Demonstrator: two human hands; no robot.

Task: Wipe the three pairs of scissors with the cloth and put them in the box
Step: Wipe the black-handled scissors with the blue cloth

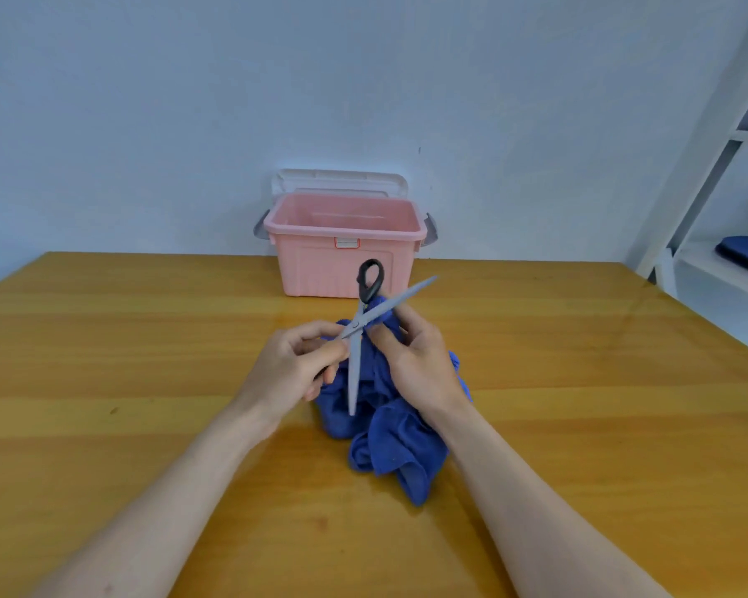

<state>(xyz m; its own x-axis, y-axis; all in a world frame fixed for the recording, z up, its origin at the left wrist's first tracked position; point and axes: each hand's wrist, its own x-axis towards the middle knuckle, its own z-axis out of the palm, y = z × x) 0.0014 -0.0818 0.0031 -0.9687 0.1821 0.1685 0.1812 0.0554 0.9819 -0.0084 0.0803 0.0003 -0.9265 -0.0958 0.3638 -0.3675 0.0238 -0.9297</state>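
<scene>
Open scissors (355, 338) held above the table (147, 338), blades crossed, mid-wipe.

The left hand (296, 364) grips the lower handle; the right hand (415, 360) pinches the blue cloth (389, 433) against one blade. Behind, the pink box (342, 248) stands open; its visible interior looks empty. No other pairs are in view, so boxing seems not yet done.

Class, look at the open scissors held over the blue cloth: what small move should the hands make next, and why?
Probably draw the blue cloth, held by the right hand, along the blade pointing up right. The scissors are spread open, the left hand grips their lower handle, and the cloth sits bunched at the pivot. The pink box stands open behind.
</scene>
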